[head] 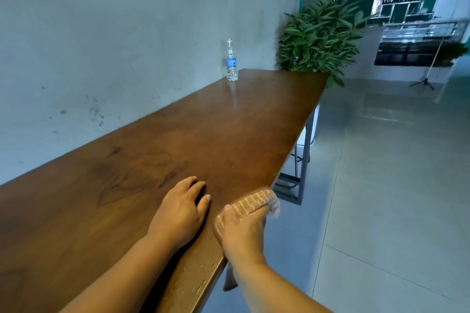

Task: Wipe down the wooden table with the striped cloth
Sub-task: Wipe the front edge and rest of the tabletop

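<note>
In the head view, the wooden table (178, 134) runs long and narrow along a grey wall (127, 20), its long axis leading away toward a leafy plant (318, 38) beyond the far end. A clear water bottle (232, 61) stands upright near the far corner by the wall; its label is blue, the writing too small to read. The left hand (181, 211) rests palm down on the tabletop, fingers nearly straight and slightly spread, holding nothing. Just beside it, the right hand (244, 231) grips the striped cloth (254, 203) at the table's outer edge, fingers curled over it. The cloth's long side lies roughly along that edge, with a tail hanging below the wrist. Water streaks glisten on the near edge.
</note>
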Demonstrator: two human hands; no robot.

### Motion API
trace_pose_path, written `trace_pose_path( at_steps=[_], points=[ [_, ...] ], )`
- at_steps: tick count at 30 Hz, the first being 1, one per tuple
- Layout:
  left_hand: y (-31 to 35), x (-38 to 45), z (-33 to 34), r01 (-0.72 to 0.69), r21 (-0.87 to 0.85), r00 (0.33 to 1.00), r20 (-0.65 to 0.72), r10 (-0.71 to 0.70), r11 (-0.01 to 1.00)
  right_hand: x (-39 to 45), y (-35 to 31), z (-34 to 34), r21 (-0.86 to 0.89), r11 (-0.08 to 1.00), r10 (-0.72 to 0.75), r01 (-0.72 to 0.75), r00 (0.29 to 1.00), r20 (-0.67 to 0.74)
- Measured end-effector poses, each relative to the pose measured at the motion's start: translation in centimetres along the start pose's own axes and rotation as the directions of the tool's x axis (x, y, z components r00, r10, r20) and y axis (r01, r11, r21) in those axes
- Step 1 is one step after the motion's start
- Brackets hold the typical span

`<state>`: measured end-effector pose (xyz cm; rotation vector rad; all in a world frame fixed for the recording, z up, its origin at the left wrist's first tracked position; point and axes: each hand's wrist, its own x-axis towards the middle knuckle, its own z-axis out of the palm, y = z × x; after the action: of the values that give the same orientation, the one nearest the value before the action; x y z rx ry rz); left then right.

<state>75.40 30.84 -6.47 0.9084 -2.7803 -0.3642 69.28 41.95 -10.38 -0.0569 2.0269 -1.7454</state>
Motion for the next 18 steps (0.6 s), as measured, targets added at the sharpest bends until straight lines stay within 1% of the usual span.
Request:
trace_pose_path(
  at_steps=[2,5,10,11,14,16,18],
  points=[
    [-0.2,-1.5,-0.3,-0.008,-0.006,1.0,0.001,0.008,1.0,1.2,-0.8,-0.1,-0.019,1.0,0.006,-0.006,1.0,-0.03],
    [-1.1,-4.5,-1.0,-0.011,-0.009,1.0,0.024,0.011,1.0,4.1,-2.5,-1.1,0.052,0.998,0.048,-0.046,0.998,-0.045],
    [-3.1,-10.3,-2.8,0.056,0.005,0.996,0.074,-0.056,0.998,8.3,-6.1,-3.2,0.092,0.991,0.103,-0.096,0.992,-0.069],
    [-3.4,-11.2,-3.0,0.073,0.019,0.994,0.085,-0.075,0.997,8.3,-6.0,-3.1,0.088,0.992,0.097,-0.091,0.993,-0.064],
    [-3.5,-12.1,-2.9,0.08,0.04,0.993,0.079,-0.083,0.996,8.4,-5.4,-2.7,0.104,0.995,0.018,-0.014,0.999,-0.041],
    [-3.3,-12.0,-2.8,0.08,0.038,0.995,0.061,-0.082,0.996,7.0,-5.3,-2.6,0.148,0.989,0.031,-0.025,0.999,-0.037],
    [-3.2,-12.0,-2.7,0.08,0.045,0.995,0.047,-0.082,0.996,4.3,-4.8,-2.5,0.118,0.991,0.074,-0.066,0.995,-0.062]
  ],
)
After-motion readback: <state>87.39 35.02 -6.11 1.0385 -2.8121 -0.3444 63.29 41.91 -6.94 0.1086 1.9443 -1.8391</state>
